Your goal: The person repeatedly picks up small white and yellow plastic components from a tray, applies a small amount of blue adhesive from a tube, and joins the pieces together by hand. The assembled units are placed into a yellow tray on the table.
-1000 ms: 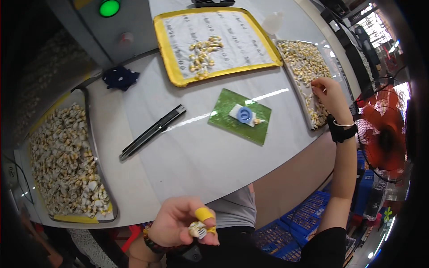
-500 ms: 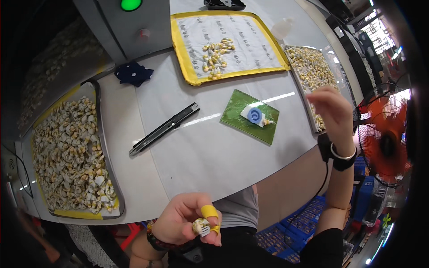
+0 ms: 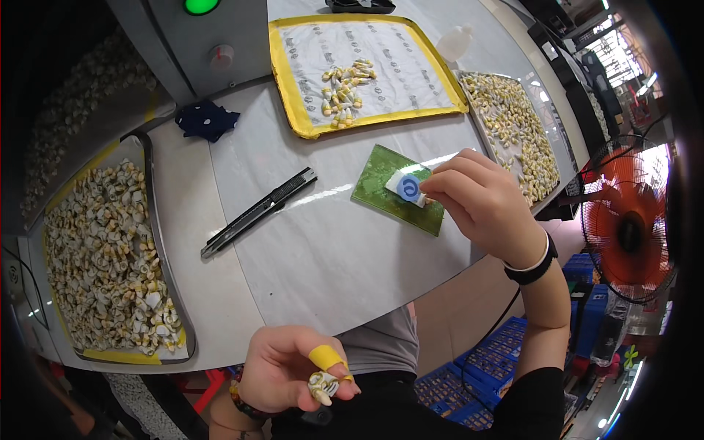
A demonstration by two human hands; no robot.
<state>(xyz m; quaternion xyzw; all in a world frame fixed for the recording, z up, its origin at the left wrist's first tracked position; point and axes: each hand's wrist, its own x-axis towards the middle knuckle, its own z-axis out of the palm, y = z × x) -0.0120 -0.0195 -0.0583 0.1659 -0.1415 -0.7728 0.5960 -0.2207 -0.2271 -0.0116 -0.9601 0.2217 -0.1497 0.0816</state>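
Note:
My left hand [image 3: 282, 370], with yellow tape wrapped on a finger, is closed near the table's front edge. It holds a small white-and-yellow piece [image 3: 321, 387], its pale tip pointing down, between thumb and fingers. My right hand [image 3: 488, 209] reaches over a green glass-like plate [image 3: 378, 180]. Its thumb and fingertips are pinched together at the right side of a small white block [image 3: 397, 181] with a round blue top [image 3: 408, 188]. What those fingertips grip is hidden behind them. A black box cutter [image 3: 258, 214] lies on the table left of the plate.
A tray heaped with white-and-yellow pieces [image 3: 106, 257] stands at left. Behind is a yellow-edged tray [image 3: 293, 110] with several pieces; another full tray [image 3: 513, 132] is at right. A dark cloth [image 3: 207, 121], a grey machine [image 3: 213, 33] and an orange fan [image 3: 623, 227] surround the workspace.
My right hand has come down and left from beside the right tray to the block on the green plate, its fingers closing. My left hand has turned the piece slightly; its pale tip shows.

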